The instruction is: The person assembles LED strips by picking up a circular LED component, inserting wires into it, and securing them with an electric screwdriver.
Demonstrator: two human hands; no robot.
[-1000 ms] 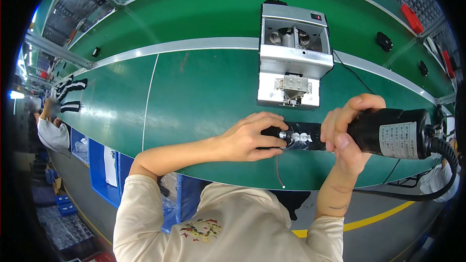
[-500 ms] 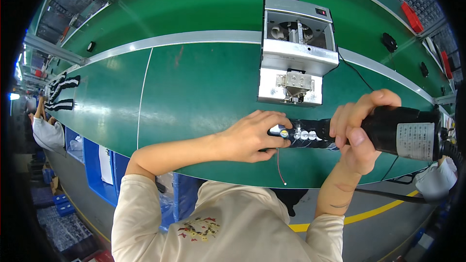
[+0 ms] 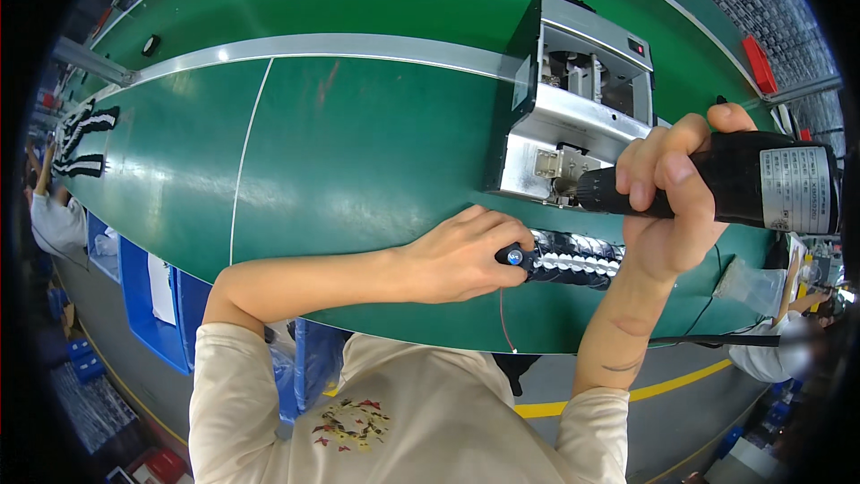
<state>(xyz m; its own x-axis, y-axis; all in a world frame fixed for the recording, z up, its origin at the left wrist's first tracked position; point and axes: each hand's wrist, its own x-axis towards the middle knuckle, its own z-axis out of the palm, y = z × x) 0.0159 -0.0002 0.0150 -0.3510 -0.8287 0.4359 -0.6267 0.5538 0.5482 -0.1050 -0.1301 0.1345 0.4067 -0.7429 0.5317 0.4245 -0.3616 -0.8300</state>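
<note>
My right hand (image 3: 670, 181) is wrapped round a black electric screwdriver (image 3: 739, 175) with a white label. The screwdriver lies nearly level, its nose at the front outlet of a silver screw feeder (image 3: 573, 99); whether they touch I cannot tell. My left hand (image 3: 466, 253) grips the left end of a long black part (image 3: 575, 260) lying on the green bench. A row of shiny pale discs runs along this part, and a small round blue piece (image 3: 514, 257) shows on its held end. A thin red wire (image 3: 505, 318) hangs down beside my left fingers.
A metal rail (image 3: 358, 47) crosses behind the green bench (image 3: 340, 143). Black-and-white strips (image 3: 85, 143) lie at the far left. Blue bins (image 3: 152, 305) stand below the near edge. A clear bag (image 3: 752, 285) is at right. People sit at both ends.
My right hand has raised the screwdriver off the long black part and moved it up to the feeder's outlet. The row of discs is now uncovered. My left hand stays on the part.
</note>
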